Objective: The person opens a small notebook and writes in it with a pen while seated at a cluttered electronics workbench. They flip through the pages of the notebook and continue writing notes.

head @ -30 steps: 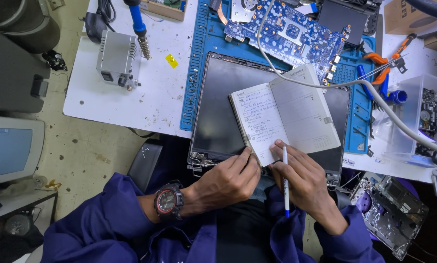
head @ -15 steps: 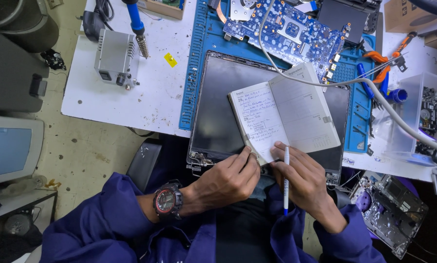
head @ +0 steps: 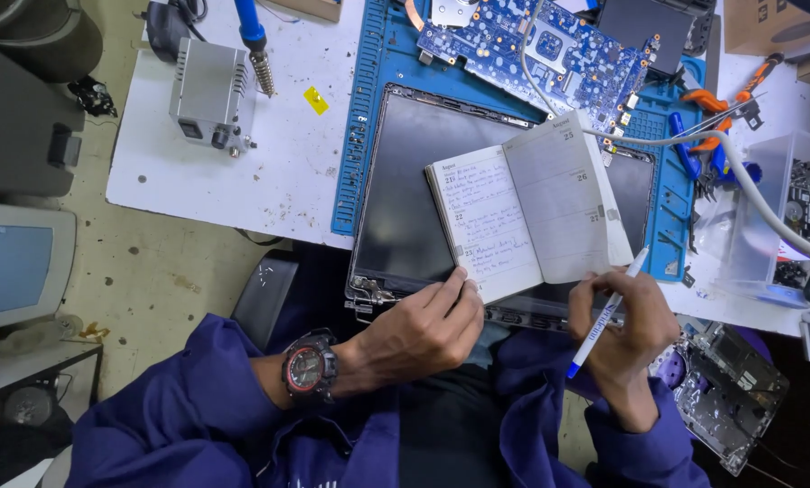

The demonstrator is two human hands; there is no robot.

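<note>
An open notebook (head: 527, 212) lies on a laptop panel (head: 414, 190), which rests on a work mat (head: 369, 108); a circuit board (head: 540, 50) sits behind them. A soldering station (head: 208, 95) stands well to the left; a parts bin (head: 784, 208) stands to the right.

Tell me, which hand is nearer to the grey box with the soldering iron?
Left. The left hand rests at the bottom edge of the notebook, below and right of the grey box. The right hand, holding a pen, is farther right.

Dark laptop screen (head: 441, 199) on mat, perhaps monitor (head: 12, 267) at left
</note>
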